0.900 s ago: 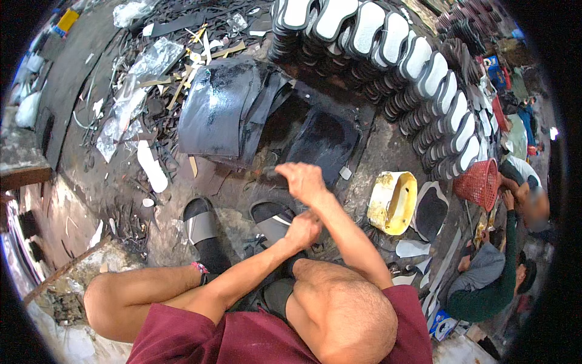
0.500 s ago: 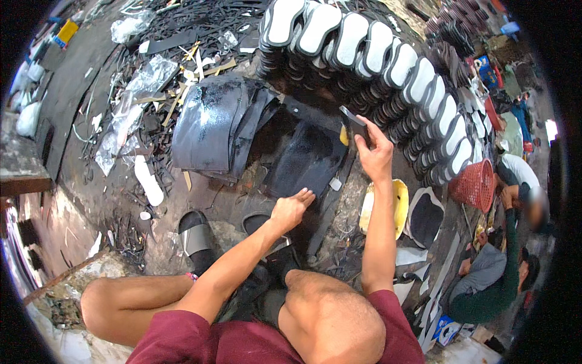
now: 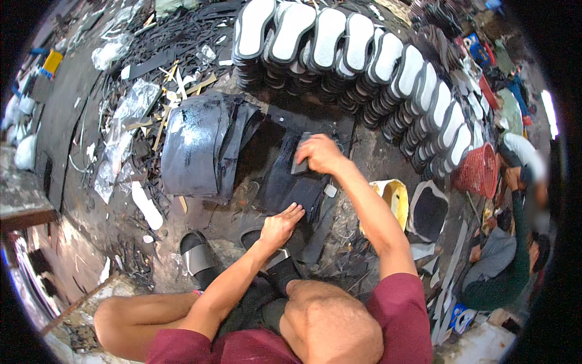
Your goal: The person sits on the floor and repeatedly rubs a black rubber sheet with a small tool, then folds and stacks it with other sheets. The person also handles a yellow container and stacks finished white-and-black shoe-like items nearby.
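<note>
A dark, wet-looking sheet [image 3: 274, 185] lies on a dark board in front of my feet. My left hand [image 3: 282, 225] rests on its near edge with fingers stretched flat. Over the far right part of the sheet, my right hand [image 3: 322, 154] grips a flat, dark grey spreader [image 3: 299, 162], tilted against the surface. The hand's fingers are slightly blurred and cover the spreader's upper end. Left of the sheet sits a pile of glossy black sheets [image 3: 193, 148], their edges fanned out on the right.
Stacked shoe soles with white tops [image 3: 330, 39] curve along the far right. Right of my right forearm stand a yellow-smeared tub [image 3: 398, 203] and a dark-filled container [image 3: 429, 209]. A red basket [image 3: 476, 171] and another person [image 3: 509, 255] are farther right. Scraps [image 3: 176, 45] litter the far left.
My right hand has come down and leftward with the spreader, from beside the sheet onto it. My left hand stays at the sheet's near edge. The whole view has shifted slightly.
</note>
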A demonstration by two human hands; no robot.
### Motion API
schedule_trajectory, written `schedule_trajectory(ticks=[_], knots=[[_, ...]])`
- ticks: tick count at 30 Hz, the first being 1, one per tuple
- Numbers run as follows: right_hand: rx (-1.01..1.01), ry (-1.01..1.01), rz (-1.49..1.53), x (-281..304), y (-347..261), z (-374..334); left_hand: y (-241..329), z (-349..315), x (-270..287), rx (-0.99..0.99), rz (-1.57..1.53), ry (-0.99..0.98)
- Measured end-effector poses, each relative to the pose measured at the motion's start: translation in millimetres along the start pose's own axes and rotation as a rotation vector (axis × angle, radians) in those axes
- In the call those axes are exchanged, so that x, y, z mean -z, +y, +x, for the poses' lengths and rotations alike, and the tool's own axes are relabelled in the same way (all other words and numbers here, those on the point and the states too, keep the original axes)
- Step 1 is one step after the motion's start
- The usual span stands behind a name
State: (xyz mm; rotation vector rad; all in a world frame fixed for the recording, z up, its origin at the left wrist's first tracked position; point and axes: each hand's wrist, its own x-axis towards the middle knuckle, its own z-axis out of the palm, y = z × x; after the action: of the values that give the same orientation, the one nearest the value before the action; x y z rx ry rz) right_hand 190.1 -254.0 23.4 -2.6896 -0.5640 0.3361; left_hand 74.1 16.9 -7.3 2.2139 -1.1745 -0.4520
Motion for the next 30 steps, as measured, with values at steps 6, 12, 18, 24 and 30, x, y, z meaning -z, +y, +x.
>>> schedule_trajectory(ticks=[6,12,18,24,30], knots=[[-0.658,0.239,0.169,-4,-12,-103,2,1,7,0.004,-0.085,0.013],[-0.742,0.374,0.163,6,-34,-83,0,25,-5,0.007,0.039,0.131],[-0.701,0.259,-0.005,-15,-52,-85,19,22,-4,0.043,-0.149,0.129],[-0.400,-0.016,-0.020,-58,-138,-133,-17,-18,17,0.746,-0.274,0.750],[-0.647,0.386,0.336,42,-126,-84,-42,-27,22,0.738,-0.330,0.530]])
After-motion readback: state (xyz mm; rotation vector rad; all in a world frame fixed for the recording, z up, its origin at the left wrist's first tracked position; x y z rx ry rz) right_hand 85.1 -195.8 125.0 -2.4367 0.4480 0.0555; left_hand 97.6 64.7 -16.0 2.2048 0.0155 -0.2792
